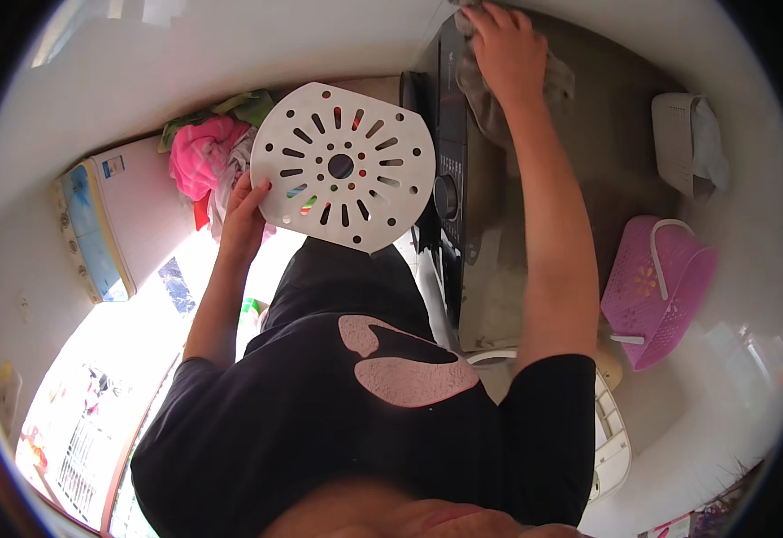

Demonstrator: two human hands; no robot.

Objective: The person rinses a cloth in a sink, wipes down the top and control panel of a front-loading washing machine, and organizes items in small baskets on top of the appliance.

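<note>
My left hand grips a white perforated plastic plate by its left edge, thumb on top. The plate has slots and round holes around a larger centre hole, and it is held up in front of my legs. My right hand reaches far forward with its fingers on a crumpled grey-brown cloth. That cloth lies on the top of a dark washing machine, hanging close to its front edge. Beside the plate is the machine's control panel with a round knob.
A pink basket with a handle and a white basket stand along the wall side of the machine. To the left are pink cloth laundry and a white box-shaped appliance. Another white plastic basket sits behind my right arm.
</note>
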